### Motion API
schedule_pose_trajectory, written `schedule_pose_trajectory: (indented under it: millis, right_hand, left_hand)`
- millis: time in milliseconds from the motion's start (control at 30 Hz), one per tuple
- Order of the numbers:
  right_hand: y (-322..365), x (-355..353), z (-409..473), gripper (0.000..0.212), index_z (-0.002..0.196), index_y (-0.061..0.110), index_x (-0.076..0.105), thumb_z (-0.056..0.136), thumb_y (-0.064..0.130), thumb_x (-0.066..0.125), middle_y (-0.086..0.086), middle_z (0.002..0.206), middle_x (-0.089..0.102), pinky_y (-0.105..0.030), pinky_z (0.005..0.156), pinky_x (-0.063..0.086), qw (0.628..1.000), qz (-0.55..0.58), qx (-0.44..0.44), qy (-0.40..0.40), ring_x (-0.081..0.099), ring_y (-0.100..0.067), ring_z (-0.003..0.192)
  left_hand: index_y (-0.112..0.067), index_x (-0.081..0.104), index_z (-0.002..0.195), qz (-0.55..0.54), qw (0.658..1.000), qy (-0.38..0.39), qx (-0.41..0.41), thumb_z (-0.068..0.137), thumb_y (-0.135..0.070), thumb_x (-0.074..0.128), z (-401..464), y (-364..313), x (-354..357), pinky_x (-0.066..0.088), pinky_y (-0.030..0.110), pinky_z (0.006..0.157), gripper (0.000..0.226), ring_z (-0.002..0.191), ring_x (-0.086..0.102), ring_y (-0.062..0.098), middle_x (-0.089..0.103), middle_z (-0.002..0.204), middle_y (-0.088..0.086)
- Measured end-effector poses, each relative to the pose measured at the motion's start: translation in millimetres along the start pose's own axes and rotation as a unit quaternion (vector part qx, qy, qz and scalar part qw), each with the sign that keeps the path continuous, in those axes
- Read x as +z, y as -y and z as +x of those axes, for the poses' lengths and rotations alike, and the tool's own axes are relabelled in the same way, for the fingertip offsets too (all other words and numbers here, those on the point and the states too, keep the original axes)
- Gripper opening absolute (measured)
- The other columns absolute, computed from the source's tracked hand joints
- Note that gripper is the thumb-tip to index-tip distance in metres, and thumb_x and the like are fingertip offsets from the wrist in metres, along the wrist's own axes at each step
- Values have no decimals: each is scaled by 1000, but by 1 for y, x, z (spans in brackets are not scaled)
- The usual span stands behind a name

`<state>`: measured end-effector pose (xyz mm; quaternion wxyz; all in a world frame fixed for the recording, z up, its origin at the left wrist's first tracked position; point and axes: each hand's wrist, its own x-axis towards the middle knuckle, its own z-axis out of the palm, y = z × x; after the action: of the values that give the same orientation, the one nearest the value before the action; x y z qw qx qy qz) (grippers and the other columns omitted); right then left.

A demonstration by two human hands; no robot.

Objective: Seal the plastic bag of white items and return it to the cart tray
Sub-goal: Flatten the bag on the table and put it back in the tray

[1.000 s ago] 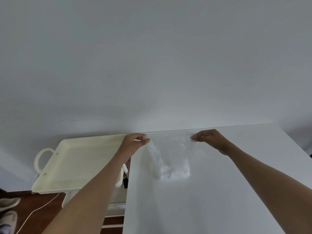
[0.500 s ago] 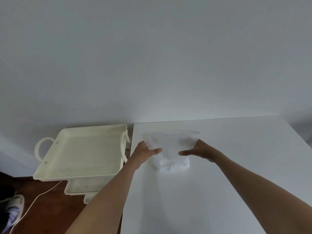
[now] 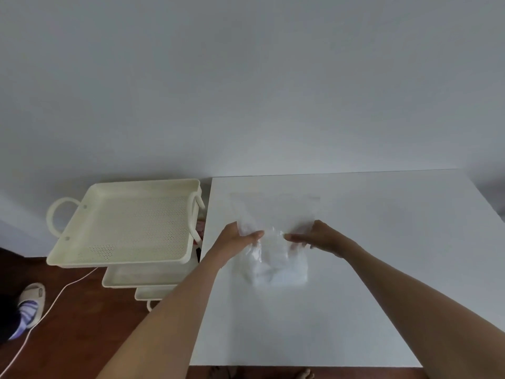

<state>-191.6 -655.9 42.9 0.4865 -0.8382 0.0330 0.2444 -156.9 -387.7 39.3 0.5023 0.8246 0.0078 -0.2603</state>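
Left hand [image 3: 237, 240] and right hand [image 3: 319, 236] pinch the clear plastic bag [image 3: 274, 242] on the white table [image 3: 382, 269]. White items [image 3: 278, 273] fill its near end. The cart tray [image 3: 128, 222] stands left.

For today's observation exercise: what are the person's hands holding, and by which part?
Both the left hand and the right hand grip the clear plastic bag at mid-height, one on each side edge, above the white items; it lies on the table.

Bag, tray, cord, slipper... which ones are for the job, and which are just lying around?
For the job:
- plastic bag lying on the white table
- white items inside it
- left hand and right hand, both gripping the bag
- top cart tray, where the bag goes back

Just lying about:
- white cord on the floor
- slipper
- lower cart trays
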Motion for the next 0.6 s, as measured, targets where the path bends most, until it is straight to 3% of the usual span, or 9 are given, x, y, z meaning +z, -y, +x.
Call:
schedule_pose_trajectory:
  millis: [100, 233, 333, 400, 500, 600]
  right_hand:
    - [-13, 6, -2, 44, 90, 18, 82, 85, 61, 72, 4, 86, 81, -20, 65, 51, 998, -4, 53, 43, 65, -8, 75]
    - [-38, 25, -9, 52, 97, 15, 81, 86, 64, 69, 2, 85, 80, -20, 62, 51, 992, 11, 102, 70, 66, -12, 76]
    - [-54, 39, -9, 62, 104, 10, 77, 88, 69, 63, 3, 83, 80, -22, 65, 54, 990, 30, 125, 63, 66, -16, 78]
    - [-59, 46, -5, 65, 112, 13, 70, 87, 72, 60, -1, 91, 79, -28, 71, 55, 988, 57, 137, 38, 66, -16, 79]
    - [-63, 54, 3, 72, 133, 15, 52, 89, 70, 58, -9, 110, 74, -32, 76, 54, 985, 72, 153, -25, 68, -20, 88]
    - [-68, 65, 10, 84, 154, 13, 33, 93, 65, 57, -18, 140, 56, -45, 106, 47, 980, -17, 169, -98, 59, -33, 125]
  left_hand:
    - [-13, 71, 97, -6, 999, 35, -38, 79, -55, 75, -3, 10, 11, 49, 26, 76, 45, 85, 72, 14, 79, 83, 2]
    - [-10, 62, 111, -36, 992, 34, -120, 76, -48, 83, -9, 29, 31, 53, 21, 49, 55, 69, 76, 12, 79, 82, 3]
    - [-9, 44, 136, -38, 986, -1, -164, 77, -49, 81, -9, 41, 47, 50, 19, 42, 80, 68, 75, 11, 75, 108, 10]
    - [-6, 41, 136, -35, 985, -39, -167, 79, -47, 79, -2, 47, 55, 56, 26, 50, 80, 72, 74, 19, 70, 112, 13]
    - [-11, 33, 142, 51, 983, -77, -159, 84, -46, 74, 6, 52, 63, 57, 38, 84, 79, 109, 66, 34, 56, 132, 14]
    - [-9, 29, 145, 182, 969, -88, -138, 90, -42, 67, 10, 56, 69, 45, 43, 98, 75, 127, 52, 36, 45, 142, 15]
